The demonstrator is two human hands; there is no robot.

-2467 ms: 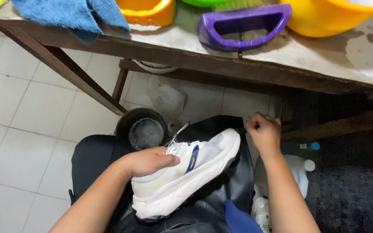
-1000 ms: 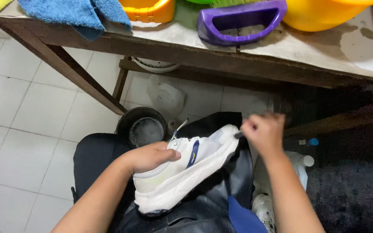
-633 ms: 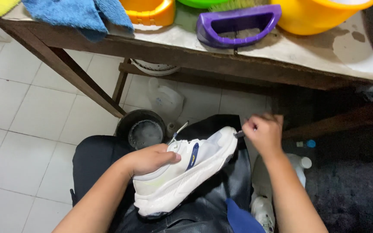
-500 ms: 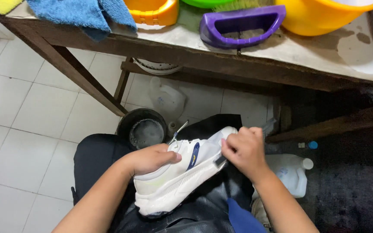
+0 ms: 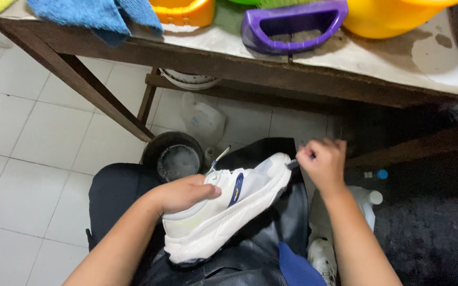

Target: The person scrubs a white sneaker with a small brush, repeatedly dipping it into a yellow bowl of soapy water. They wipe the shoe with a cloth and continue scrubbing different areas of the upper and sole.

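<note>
A white sneaker (image 5: 223, 212) with a small blue side mark lies on its side across my lap, toe pointing up and right. My left hand (image 5: 184, 193) grips it at the collar and lace area. My right hand (image 5: 324, 161) is closed around a small dark tool whose tip touches the sneaker's toe; what kind of tool it is stays hidden in the fist. A dark apron or trousers (image 5: 261, 249) cover my lap under the shoe.
A wooden table (image 5: 271, 63) stands ahead with a blue cloth (image 5: 96, 13), an orange tub (image 5: 184, 10), a purple dustpan (image 5: 287, 24) and a yellow basin (image 5: 393, 16). A dark bucket (image 5: 173, 159) sits on the tiled floor. A white plastic bottle (image 5: 367, 204) stands at the right.
My right hand moved in onto the sneaker's toe half a second ago, and has now drawn back to the right of the toe tip. My left hand has kept its hold.
</note>
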